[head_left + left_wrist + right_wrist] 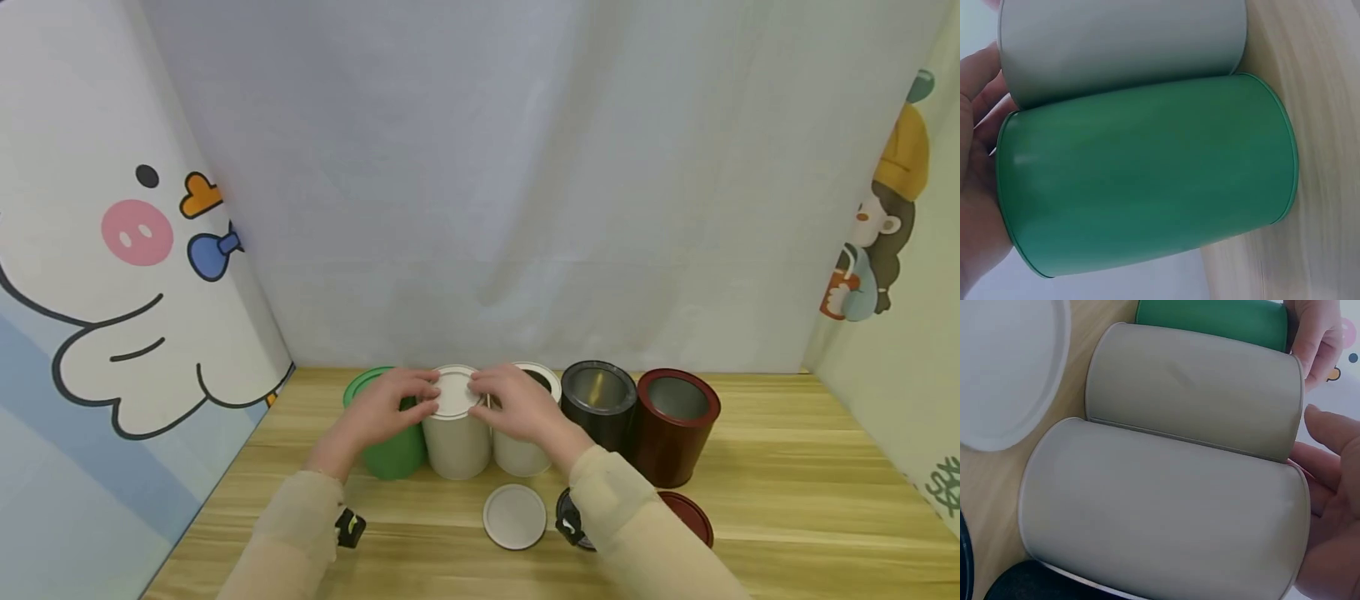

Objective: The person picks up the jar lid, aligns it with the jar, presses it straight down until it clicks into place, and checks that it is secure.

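Both hands are at the top of a white can that stands second from the left in a row. A round white lid lies on this can. My left hand touches the lid's left side with fingertips and thumb, its palm over the green can. From the right, my right hand touches the lid's other side, fingers relaxed. That hand also partly covers the dark opening of another white can. In the right wrist view, the thumb extends close to the lidded can's top edge.
Further right stand an open black can and an open dark red can. In front, on the wooden table, lie a loose white lid, a black lid and a dark red lid. A grey curtain hangs behind.
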A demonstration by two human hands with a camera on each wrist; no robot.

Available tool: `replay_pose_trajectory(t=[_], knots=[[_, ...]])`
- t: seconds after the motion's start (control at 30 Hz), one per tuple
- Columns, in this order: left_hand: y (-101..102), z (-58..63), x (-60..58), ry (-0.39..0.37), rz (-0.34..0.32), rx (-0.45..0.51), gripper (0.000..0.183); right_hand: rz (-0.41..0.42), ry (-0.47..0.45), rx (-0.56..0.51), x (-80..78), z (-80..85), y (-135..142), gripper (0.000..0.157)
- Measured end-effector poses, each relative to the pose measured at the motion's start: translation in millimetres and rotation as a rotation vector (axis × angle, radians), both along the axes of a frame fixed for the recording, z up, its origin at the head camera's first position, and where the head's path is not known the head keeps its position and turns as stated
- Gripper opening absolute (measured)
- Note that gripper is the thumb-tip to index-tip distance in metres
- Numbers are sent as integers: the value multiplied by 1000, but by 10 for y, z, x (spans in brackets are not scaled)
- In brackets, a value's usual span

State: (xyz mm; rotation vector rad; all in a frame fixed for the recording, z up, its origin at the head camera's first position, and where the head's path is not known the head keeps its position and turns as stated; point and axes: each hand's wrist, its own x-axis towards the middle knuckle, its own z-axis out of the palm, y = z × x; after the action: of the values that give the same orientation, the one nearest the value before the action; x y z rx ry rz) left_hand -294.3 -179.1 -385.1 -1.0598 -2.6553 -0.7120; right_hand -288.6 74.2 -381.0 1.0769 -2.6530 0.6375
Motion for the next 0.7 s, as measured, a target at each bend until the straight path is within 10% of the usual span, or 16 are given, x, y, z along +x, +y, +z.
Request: replay_pose_trajectory(t=[0.7], knots=[[404,-140,544,314,-50,155,51,72,105,-193,509,-234,527,47]])
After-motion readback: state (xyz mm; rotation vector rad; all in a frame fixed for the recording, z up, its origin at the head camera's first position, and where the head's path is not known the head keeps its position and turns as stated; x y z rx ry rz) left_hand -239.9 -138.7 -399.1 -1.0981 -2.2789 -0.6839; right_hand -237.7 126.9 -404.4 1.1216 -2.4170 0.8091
